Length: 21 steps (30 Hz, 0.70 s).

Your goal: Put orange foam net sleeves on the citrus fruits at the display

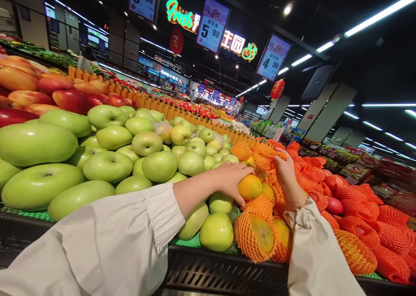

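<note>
Orange (250,187), bare-skinned, sits just right of the left hand (232,180), against its fingers, atop netted oranges (256,233) nr the front of the display bin (224,268); green apples (108,166) lie on that hand's other side. Roundish, so no clear long axis. Left hand = nearer & touching: half-open, fingers curled over the top, thumb low at the side, so prob. has hold of it. Right hand (286,174) is farther off, up & to the right, fingers closed on a foam net (271,154). Red-netted fruit (359,226) far right. Writing: price signs overhead, L to R: 6.98 sign (143,1), 5.98 sign (213,25) (青苹果, i.e. green apple), 4.98 sign (273,57) (ends 伦橙, 1st char. unclear). Lit sign (184,21) behind: "Fresh" + Chinese chars., last two 庄园, part hidden by the 5.98 sign. No brand legible on the fruit.
</note>
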Tool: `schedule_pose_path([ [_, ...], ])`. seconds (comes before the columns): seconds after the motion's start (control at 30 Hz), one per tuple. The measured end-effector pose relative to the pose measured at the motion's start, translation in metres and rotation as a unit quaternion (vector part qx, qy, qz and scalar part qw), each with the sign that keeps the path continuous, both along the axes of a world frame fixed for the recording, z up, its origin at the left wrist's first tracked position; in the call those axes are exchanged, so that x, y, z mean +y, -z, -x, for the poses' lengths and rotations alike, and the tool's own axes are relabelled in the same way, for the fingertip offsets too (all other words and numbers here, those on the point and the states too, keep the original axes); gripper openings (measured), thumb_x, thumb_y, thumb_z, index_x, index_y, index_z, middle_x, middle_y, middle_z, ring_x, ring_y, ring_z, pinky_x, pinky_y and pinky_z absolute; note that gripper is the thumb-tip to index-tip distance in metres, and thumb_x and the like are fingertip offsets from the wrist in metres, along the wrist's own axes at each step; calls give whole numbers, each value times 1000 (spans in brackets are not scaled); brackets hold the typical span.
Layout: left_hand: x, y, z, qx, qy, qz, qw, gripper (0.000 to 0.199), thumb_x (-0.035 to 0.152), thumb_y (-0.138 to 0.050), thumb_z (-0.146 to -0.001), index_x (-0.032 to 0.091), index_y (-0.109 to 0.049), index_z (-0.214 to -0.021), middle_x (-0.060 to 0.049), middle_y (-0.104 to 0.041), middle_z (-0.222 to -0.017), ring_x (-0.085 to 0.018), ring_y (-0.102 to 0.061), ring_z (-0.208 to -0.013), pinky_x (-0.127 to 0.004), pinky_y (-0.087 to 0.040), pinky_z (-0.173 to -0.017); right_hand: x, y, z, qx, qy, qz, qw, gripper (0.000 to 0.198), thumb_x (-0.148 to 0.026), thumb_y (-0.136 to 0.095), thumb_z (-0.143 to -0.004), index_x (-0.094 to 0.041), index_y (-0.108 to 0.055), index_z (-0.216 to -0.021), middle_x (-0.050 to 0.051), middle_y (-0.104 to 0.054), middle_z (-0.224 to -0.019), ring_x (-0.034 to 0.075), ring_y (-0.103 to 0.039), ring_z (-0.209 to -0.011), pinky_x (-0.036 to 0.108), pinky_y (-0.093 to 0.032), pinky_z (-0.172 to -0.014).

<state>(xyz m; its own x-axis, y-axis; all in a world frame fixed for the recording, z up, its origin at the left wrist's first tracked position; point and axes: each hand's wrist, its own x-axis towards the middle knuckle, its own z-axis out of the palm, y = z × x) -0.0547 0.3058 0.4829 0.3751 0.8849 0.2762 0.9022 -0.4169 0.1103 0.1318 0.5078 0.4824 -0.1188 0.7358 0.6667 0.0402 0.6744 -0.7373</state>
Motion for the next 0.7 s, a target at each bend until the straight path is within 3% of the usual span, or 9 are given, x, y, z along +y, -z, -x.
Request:
schedule_pose_path([
  [0.1, -1, -1, -2, 36, 3, -48, 998, 85, 62, -80, -67, 23, -51, -137, -11, -63, -124, -33, -61, -111, -48, -40, -101, -4, 3, 2, -18, -7, 64, 998, 51, -31, -71, -54, -16, -68, -103, 8, -70, -99, 21, -62, -81, 34, -49, -69],
  [0.2, -3, -2, -7, 38, -6, -98, 994, 77, 62, -77, -65, 17, -55, -123, -11, -69, -111, -33, -64, -102, -47, -41, -100, -10, 1, 4, -20, -3, 82, 996, 49, -31, -72, -51, -17, -69, -97, 10, -72, -101, 23, -64, -86, 35, -51, -72],
  [0.37, -6, -5, -9, 7, -6, -35, 999, 84, 69, -71, -66, 12, -48, -123, -12, -70, -99, -33, -66, -89, -42, -47, -87, -15, -1, 5, -25, -14, 90, 996, 45, -40, -79, -55, -17, -73, -93, 9, -74, -102, 23, -66, -89, 33, -52, -72],
  [0.5, -9, -7, -4, 5, -1, 12, 1000, 87, 70, -70, -70, 14, -46, -131, -14, -69, -109, -35, -66, -96, -44, -46, -91, -17, 0, 6, -10, -59, 102, 993, 47, -48, -83, -64, -17, -74, -98, 9, -75, -108, 22, -67, -90, 34, -53, -76],
  [0.7, -9, -6, -6, -24, 21, 9, 999, 78, 73, -71, -74, 18, -53, -127, -12, -66, -125, -34, -63, -110, -47, -42, -100, -17, 0, 6, -27, -75, 91, 993, 40, -44, -85, -65, -18, -76, -93, 6, -76, -100, 21, -67, -85, 33, -53, -77],
])
